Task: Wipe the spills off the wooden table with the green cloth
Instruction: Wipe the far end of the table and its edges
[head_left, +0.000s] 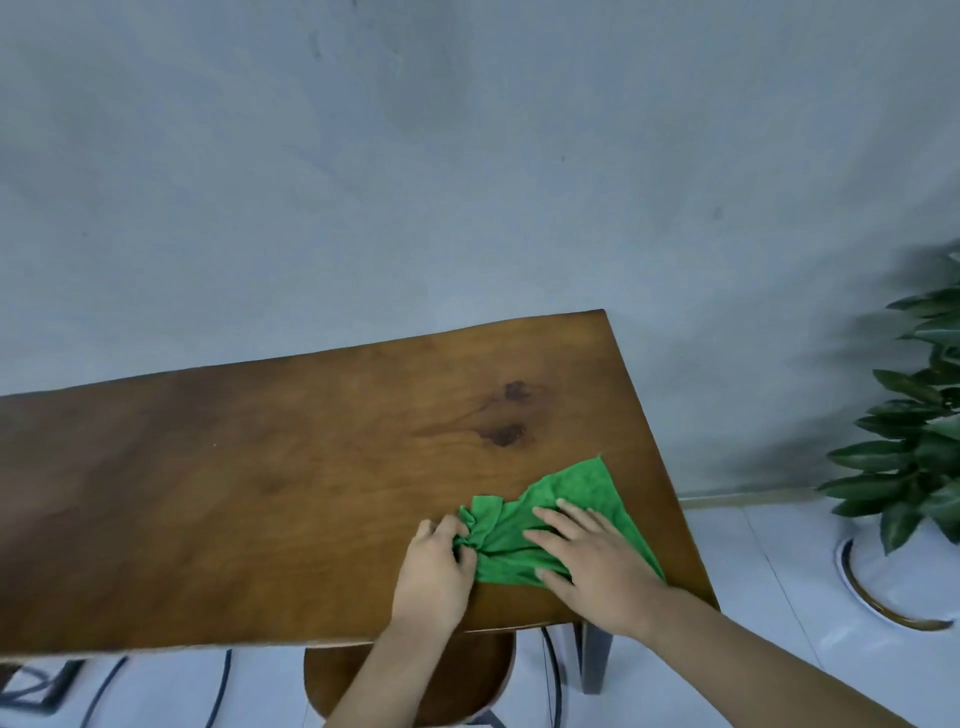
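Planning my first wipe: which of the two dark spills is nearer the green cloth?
The front spill, just beyond the green cloth; the other spill sits farther back toward the wall.

Green cloth (561, 525) on a brown table (260, 493) — two darker spots (511, 413); grey wall (415, 182), dark-green plant (914, 431), white pot (893, 577).

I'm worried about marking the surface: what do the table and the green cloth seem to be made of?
Table: apparently brown-stained wood, smooth with a soft sheen; grain streaks and dark patches show. Green cloth: a soft matte textile, possibly microfibre; it bunches into folds where the left hand grips it.
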